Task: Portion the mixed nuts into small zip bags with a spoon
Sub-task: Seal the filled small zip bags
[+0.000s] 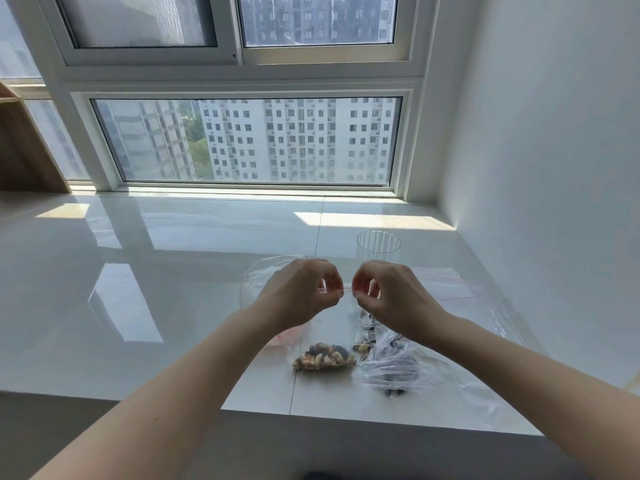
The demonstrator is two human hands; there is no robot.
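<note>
Clear plastic is what your hands are working: your left hand [304,292] and right hand [384,292] are raised side by side above the counter [156,271], each with thumb and fingertips pinched on the top edge of a small zip bag [325,341] that hangs between them. The bottom of that bag holds a portion of mixed nuts [323,356], resting on or just above the counter; you cannot tell which.

Just to the right of the nuts lies a crumpled clear packet [394,365] with dark pieces inside. Further right, flat empty zip bags [460,292] with thin red lines are spread on the counter. Behind your right hand stands a ribbed clear glass [378,249], upright. Behind your left hand sits a clear bowl [256,282], partly hidden, and something pink [284,337] shows under your left wrist. No spoon can be made out.

Beyond the glossy white counter is a window [246,140] facing tower blocks.
</note>
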